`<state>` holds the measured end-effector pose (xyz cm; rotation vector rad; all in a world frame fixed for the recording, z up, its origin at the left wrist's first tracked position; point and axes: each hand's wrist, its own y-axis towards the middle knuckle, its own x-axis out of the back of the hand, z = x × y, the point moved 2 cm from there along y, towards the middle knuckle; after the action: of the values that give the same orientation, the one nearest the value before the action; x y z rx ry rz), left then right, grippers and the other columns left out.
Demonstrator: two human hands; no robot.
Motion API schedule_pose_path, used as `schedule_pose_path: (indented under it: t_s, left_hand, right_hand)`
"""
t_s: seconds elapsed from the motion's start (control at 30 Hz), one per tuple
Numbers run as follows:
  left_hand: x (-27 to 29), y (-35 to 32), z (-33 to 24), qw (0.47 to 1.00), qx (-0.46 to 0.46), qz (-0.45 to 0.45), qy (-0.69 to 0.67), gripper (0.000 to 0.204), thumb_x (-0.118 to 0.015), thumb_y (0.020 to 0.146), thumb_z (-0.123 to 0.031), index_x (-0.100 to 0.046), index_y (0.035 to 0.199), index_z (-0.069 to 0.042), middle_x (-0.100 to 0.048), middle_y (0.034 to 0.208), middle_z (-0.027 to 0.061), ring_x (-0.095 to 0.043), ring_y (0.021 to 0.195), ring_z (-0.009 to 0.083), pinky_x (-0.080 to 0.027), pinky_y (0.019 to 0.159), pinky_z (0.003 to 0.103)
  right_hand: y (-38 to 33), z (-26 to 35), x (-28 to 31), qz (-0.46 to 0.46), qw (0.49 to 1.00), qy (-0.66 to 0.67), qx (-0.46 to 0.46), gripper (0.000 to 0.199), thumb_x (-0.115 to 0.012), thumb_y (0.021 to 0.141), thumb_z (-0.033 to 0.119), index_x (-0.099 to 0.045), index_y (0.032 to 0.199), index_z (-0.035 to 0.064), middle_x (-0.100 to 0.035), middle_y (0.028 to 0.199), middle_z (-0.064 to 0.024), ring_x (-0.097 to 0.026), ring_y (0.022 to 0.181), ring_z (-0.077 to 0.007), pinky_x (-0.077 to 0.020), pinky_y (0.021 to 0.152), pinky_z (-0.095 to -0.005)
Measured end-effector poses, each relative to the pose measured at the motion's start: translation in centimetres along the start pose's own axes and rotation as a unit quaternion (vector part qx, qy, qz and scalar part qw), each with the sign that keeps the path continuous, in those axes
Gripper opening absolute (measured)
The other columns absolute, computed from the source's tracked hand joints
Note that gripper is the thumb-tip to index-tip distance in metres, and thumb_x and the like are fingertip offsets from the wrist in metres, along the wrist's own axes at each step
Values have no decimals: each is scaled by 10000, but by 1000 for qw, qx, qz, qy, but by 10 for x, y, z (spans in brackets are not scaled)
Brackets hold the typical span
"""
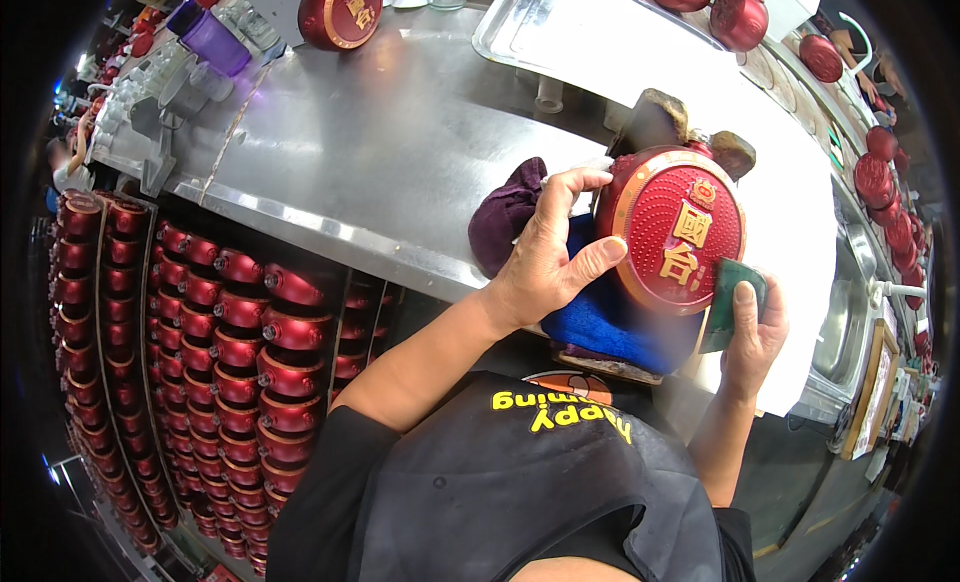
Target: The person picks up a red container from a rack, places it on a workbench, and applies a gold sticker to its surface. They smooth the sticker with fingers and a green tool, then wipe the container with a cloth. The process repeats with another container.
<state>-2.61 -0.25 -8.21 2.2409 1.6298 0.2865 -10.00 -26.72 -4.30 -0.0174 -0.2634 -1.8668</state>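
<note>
A round, flat red bottle [668, 197] with a gold rim and raised gold lettering stands tilted in front of me, its neck pointing away. My left hand [555, 244] grips its left edge, with the thumb near the front rim and the fingers at the side. In my right hand [755, 327] is a flat dark green pad [727, 307], pressed to the bottle's lower right rim under the thumb. A blue cloth [625, 334] lies below the bottle. Beside my left hand sits a bunched dark purple cloth [500, 217]. Two worn brownish blocks [655, 120] flank the bottle's neck.
Shelves of stacked red bottles [235, 352] stand at left. On the steel bench [330, 152] are another red bottle [340, 14], a purple container [210, 37] and a metal tray [530, 32]. White sheeting [790, 212] covers the right side, near a sink [832, 332].
</note>
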Motion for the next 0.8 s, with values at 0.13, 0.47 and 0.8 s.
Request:
schedule_pose_path:
  t_s: [0.13,0.47,0.8]
  left_hand:
    - [6,1,-4,999,-9,19,32,661,-686,1007,-389,-392,1450,4,-443,1469,200,-414,1412,303,-288,1211,417]
    - [12,-2,-8,995,-38,41,89,723,-709,866,-142,-377,1497,-19,-453,1470,196,-432,1410,330,-318,1202,425]
    - [8,-5,-10,994,-47,18,101,758,-748,846,-188,-383,1483,0,-451,1472,218,-439,1401,356,-340,1184,436]
  right_hand:
    - [0,-1,-1,-2,1000,10,-6,210,-687,1026,138,-656,1170,-12,-703,964,-12,-626,840,-61,-512,753,-208]
    - [0,-1,0,1,1000,4,0,209,-683,1030,142,-656,1169,-12,-702,968,-12,-625,845,-61,-511,759,-207]
    - [0,-1,0,0,1000,2,2,215,-686,1028,144,-657,1170,-15,-703,971,-15,-625,849,-62,-512,764,-208]
